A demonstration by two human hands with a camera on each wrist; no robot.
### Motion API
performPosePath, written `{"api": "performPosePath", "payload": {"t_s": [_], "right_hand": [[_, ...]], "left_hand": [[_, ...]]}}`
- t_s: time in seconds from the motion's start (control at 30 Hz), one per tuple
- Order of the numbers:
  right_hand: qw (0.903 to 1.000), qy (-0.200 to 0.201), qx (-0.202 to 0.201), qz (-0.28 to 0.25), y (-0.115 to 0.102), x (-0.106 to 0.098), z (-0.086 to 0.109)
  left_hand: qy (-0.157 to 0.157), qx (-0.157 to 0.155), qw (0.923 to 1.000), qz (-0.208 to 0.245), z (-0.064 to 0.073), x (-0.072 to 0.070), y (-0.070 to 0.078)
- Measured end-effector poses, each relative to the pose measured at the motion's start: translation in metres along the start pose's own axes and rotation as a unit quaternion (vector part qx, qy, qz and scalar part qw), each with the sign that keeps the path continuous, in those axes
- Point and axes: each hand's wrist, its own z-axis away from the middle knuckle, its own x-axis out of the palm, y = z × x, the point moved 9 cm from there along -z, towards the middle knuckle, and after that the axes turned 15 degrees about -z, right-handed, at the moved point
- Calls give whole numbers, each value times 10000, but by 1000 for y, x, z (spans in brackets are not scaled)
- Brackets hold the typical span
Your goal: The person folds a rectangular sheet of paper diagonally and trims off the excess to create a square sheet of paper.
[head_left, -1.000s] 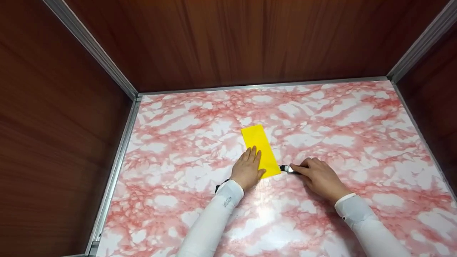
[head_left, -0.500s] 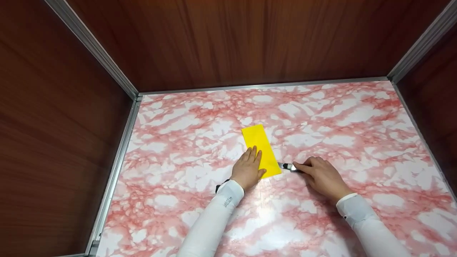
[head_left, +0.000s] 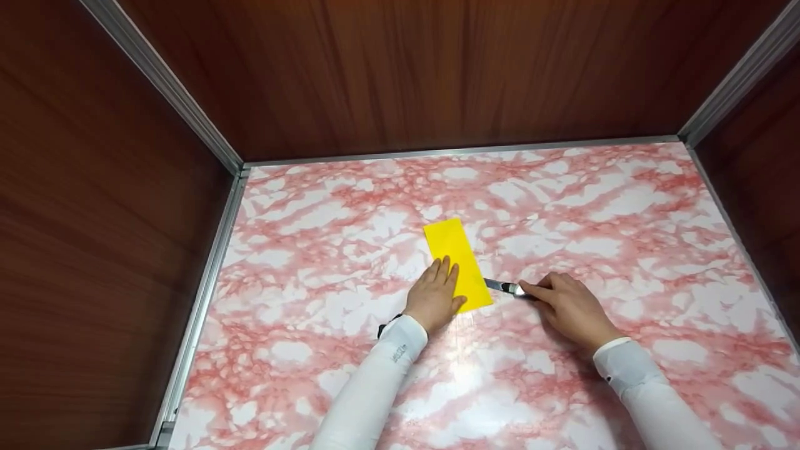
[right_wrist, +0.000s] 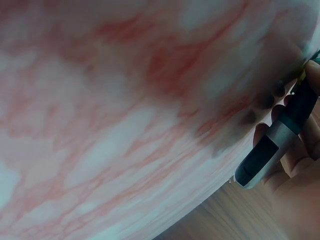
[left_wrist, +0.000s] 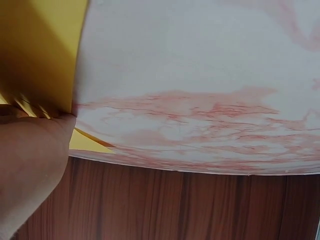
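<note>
A yellow strip of folded paper lies slanted on the table in the head view. My left hand rests flat on its lower left side, fingers straight and thumb near the bottom edge. The left wrist view shows the paper's yellow layers standing slightly apart beside that hand. To the right, my right hand grips a utility knife, its blade pointing left with the tip right at the paper's right edge. Its black and silver handle runs along the fingers in the right wrist view.
The red and white marbled tabletop spreads around both hands. Dark wood panels stand behind it and at both sides, with a metal rail along the left edge.
My right hand has shifted slightly right and away from me with the knife, and more of the blade shows beside the paper. The left hand and paper stay nearly still.
</note>
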Motion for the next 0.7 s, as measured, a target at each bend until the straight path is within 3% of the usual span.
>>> {"api": "performPosePath", "payload": {"t_s": [0.7], "right_hand": [[9997, -16, 4, -240, -2, 3, -4]], "left_hand": [[-82, -11, 10000, -11, -1, 1, 0]]}}
